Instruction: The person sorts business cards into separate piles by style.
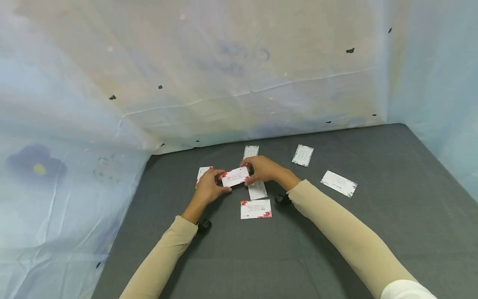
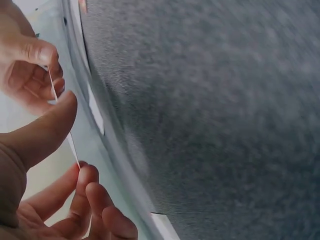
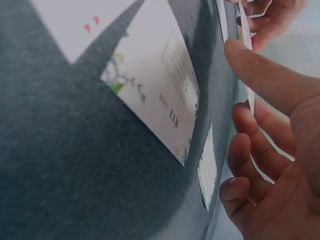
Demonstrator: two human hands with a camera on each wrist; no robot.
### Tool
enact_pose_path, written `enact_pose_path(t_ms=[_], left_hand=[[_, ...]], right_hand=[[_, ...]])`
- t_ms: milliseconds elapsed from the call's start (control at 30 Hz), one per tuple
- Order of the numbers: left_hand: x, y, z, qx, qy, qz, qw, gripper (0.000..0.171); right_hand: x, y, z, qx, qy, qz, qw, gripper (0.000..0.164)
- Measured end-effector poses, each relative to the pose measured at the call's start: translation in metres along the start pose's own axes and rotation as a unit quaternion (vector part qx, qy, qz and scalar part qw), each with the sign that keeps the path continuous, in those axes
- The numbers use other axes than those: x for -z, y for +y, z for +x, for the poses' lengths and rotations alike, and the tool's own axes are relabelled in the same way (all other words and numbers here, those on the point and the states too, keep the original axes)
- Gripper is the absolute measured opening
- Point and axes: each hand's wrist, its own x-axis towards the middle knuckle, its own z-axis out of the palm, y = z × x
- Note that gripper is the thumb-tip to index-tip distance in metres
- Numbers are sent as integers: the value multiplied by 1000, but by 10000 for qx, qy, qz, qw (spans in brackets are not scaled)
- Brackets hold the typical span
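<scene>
In the head view a white business card (image 1: 235,177) with red floral corners is held above the table between my two hands. My left hand (image 1: 208,187) grips it at the left end. My right hand (image 1: 263,169) holds the right end with thumb and fingers. Both wrist views show this card (image 2: 74,147) nearly edge-on, so its face is hidden there. Beneath the right hand lies a white card (image 1: 257,190) with green leafy print, partly covered. A red floral card (image 1: 203,173) lies behind the left hand, and another red floral card (image 1: 256,209) is closer to me.
Farther back on the grey table (image 1: 239,265) lies a leafy card (image 1: 251,151). Two more, a leafy card (image 1: 303,155) and a wider leafy card (image 1: 338,183), lie to the right. A patterned cloth (image 1: 242,74) hangs along the back and sides.
</scene>
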Motion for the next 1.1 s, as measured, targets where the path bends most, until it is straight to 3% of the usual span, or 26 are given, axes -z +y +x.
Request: enact_pose_path(t_ms=[233,433,800,1100], left_hand=[[3,3,-3,-272,-219,-219,9992,65],[5,8,-17,-378,-396,-177,9983,63],[9,29,-30,-593,-741,-81,9954,63],[-2,34,-45,-887,-792,183,9927,56]], right_hand=[[-7,5,-21,107,325,165,9993,60],[-15,2,-41,55,481,326,9983,59],[-13,-7,-87,130,740,95,9971,63],[-22,-9,-100,37,856,-230,9961,60]])
